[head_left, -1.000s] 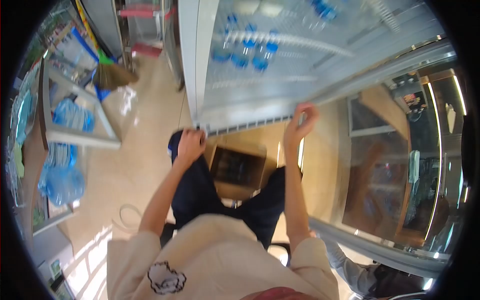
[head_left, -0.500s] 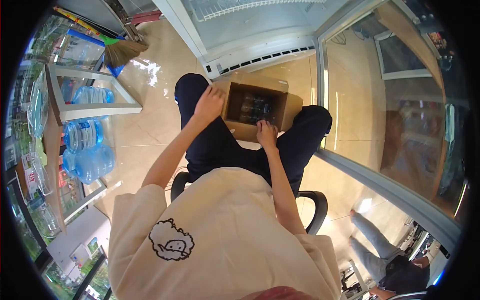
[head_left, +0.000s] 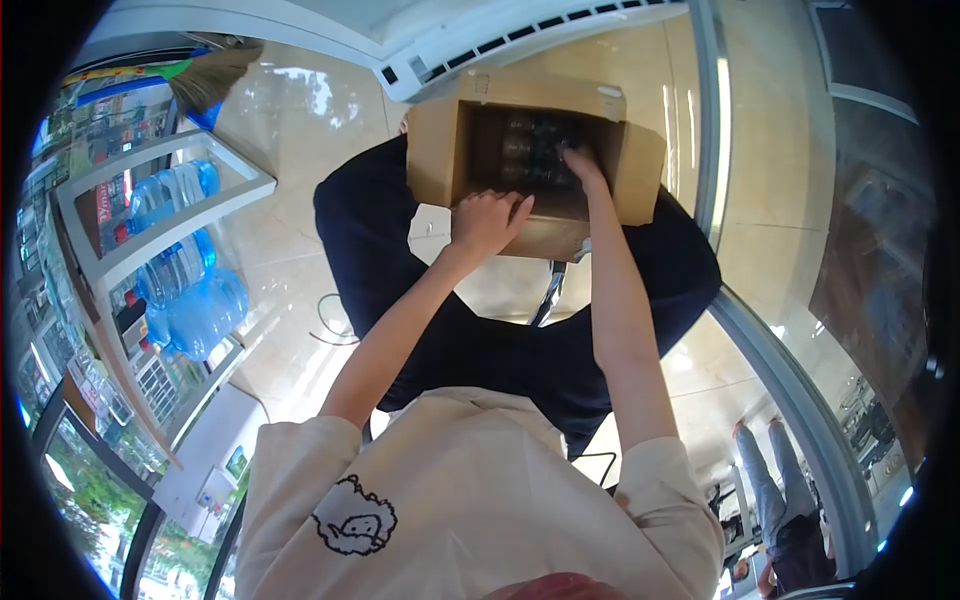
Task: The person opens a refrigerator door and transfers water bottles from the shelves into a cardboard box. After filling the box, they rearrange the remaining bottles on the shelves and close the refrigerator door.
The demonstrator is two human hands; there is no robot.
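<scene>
An open cardboard box point(head_left: 435, 150) sits between my knees, its flaps folded outward. Inside it, in shadow, several clear bottles point(head_left: 518, 150) stand close together. My left hand point(head_left: 487, 222) lies on the near side of the box, with its fingers bent over the rim and its thumb pointing right. Reaching down into the box, my right hand point(head_left: 583, 165) is at the right-hand bottles, its fingers drawn together around one of them. The fingertips are partly lost in the dark.
Just beyond the box is the base of a white fridge cabinet point(head_left: 480, 45). Large blue water bottles point(head_left: 200, 310) and a white-framed rack point(head_left: 160, 235) stand at left, near a broom point(head_left: 215, 80). A metal-framed glass door point(head_left: 800, 390) runs along the right. Another person point(head_left: 790, 500) is at lower right.
My right hand has gone from the near rim into the box among the bottles. My left hand has shifted from the left flap to the near rim. The view has moved closer to the box.
</scene>
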